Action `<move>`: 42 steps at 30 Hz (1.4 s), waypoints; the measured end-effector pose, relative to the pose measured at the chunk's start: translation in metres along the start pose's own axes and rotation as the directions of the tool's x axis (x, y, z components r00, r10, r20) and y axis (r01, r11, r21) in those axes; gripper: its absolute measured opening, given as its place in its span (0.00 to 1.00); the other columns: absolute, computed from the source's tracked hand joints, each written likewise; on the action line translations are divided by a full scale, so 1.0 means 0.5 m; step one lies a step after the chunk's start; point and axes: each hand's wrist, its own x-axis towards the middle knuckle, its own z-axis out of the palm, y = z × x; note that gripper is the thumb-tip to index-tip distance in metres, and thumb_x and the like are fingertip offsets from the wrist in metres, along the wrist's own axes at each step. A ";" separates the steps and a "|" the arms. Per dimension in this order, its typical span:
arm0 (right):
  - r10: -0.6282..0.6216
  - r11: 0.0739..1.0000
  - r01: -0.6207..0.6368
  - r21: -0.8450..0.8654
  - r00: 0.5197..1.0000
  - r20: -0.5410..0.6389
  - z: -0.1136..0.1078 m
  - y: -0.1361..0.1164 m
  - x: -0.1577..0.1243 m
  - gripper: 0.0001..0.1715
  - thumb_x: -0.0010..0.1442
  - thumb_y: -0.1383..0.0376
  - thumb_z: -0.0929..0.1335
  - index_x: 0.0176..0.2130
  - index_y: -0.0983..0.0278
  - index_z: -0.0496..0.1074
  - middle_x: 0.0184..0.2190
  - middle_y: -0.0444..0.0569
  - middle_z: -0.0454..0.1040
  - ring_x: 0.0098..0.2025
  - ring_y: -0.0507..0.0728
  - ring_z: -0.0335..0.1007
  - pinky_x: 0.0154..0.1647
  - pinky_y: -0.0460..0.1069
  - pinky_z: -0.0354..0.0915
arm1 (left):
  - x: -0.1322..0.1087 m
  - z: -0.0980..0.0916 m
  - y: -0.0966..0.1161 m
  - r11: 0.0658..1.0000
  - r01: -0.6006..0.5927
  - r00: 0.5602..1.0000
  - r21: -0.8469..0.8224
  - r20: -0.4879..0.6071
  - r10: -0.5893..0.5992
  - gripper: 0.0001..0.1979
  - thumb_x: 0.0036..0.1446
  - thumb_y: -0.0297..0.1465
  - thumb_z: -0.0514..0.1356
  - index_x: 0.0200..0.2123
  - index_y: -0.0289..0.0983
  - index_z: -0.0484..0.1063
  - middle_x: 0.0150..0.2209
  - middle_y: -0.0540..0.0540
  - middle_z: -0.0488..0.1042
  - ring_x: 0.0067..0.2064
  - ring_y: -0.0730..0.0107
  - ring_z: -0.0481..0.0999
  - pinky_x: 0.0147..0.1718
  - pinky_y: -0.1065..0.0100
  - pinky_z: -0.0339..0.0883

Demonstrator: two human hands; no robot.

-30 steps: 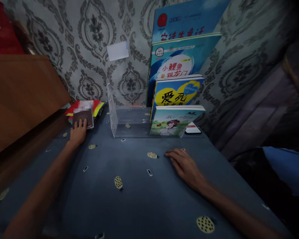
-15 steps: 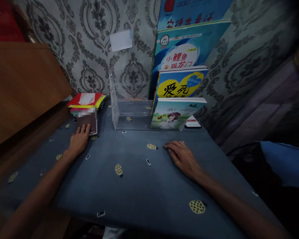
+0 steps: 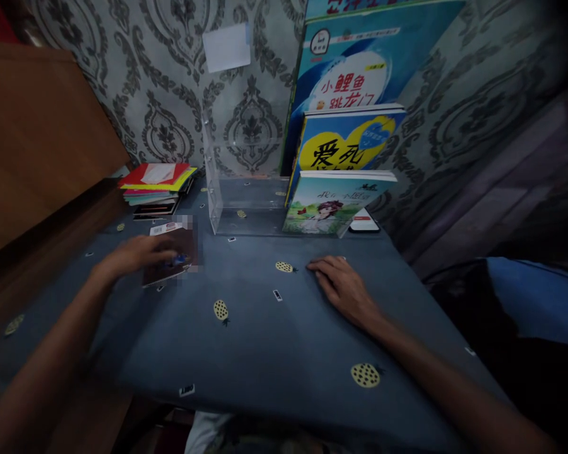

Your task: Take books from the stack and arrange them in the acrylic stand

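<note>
Left hand (image 3: 130,255) on a small dark book (image 3: 176,247), right hand (image 3: 343,287) flat on the blue tablecloth (image 3: 265,340).
The left fingers lie across the book's cover; blur hides whether they clamp it. The book sits on the cloth, near the stack of colourful books (image 3: 154,186) and apart from it. The right hand rests palm down, fingers spread loosely, holding nothing, in front of the clear acrylic book stand (image 3: 246,205) with its upright picture books (image 3: 341,202).

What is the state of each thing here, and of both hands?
book stack: piled flat.
dark book: flat, apart from it.
left hand: on the dark book, blurred.
right hand: open, flat on the tablecloth.
clear stand: upright, partly filled.
picture books: upright in the stand.
phone: lying flat.
</note>
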 end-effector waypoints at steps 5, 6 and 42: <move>0.002 1.000 -0.002 -0.017 1.000 -0.009 0.001 0.000 -0.002 0.18 0.68 0.68 0.60 0.46 0.62 0.77 0.44 0.55 0.79 0.46 0.64 0.73 0.52 0.60 0.67 | 0.110 0.040 -0.016 0.982 0.172 0.940 -0.071 -0.286 -0.186 0.31 0.69 0.45 0.46 0.67 0.35 0.62 0.66 0.35 0.68 0.65 0.50 0.69 0.60 0.54 0.64; -0.002 1.000 0.001 -0.019 1.000 -0.014 0.002 0.001 -0.002 0.18 0.68 0.68 0.60 0.46 0.62 0.77 0.44 0.55 0.79 0.46 0.64 0.73 0.52 0.60 0.67 | 0.122 0.052 -0.015 0.984 0.160 0.940 -0.077 -0.294 -0.176 0.29 0.69 0.43 0.46 0.66 0.34 0.64 0.66 0.36 0.69 0.66 0.52 0.68 0.62 0.55 0.62; -0.174 0.971 0.189 -0.150 0.979 0.105 0.019 -0.054 -0.008 0.17 0.69 0.70 0.61 0.50 0.66 0.76 0.47 0.58 0.77 0.49 0.65 0.67 0.52 0.58 0.67 | -0.027 0.170 0.180 0.989 -0.110 0.911 -0.099 -0.408 0.060 0.26 0.71 0.41 0.48 0.63 0.35 0.69 0.65 0.38 0.71 0.69 0.52 0.64 0.68 0.47 0.56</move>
